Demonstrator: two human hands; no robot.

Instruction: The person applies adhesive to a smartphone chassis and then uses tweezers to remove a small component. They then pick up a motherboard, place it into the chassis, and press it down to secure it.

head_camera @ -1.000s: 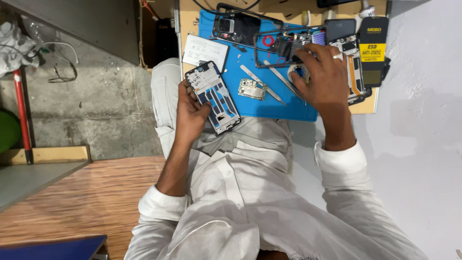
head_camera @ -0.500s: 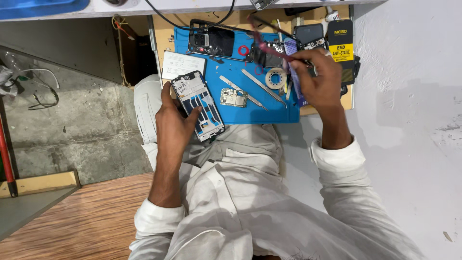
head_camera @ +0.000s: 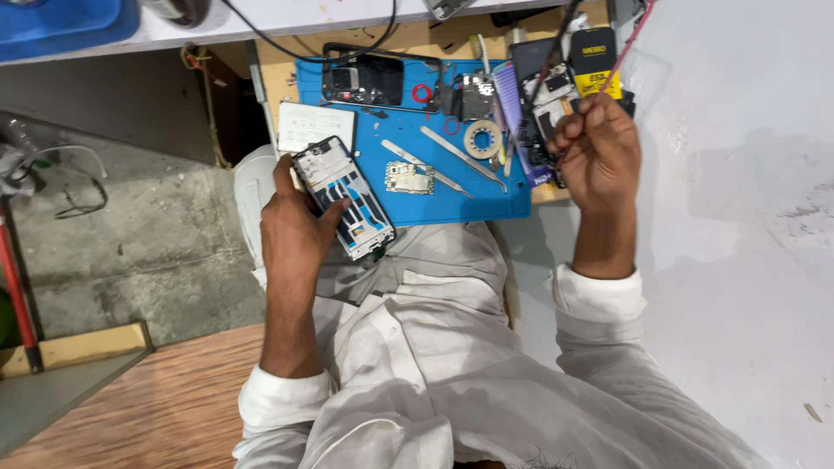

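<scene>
My left hand point(head_camera: 295, 230) grips the opened phone frame point(head_camera: 344, 196) at the near edge of the blue mat point(head_camera: 486, 195) on the bench, while my right hand point(head_camera: 598, 149) is closed around a thin pink-handled tool point(head_camera: 627, 43).

A flat white paper card point(head_camera: 315, 127) with small dark print lies at the blue mat's left edge. A black box with a yellow label point(head_camera: 594, 71) stands at the right end.
</scene>
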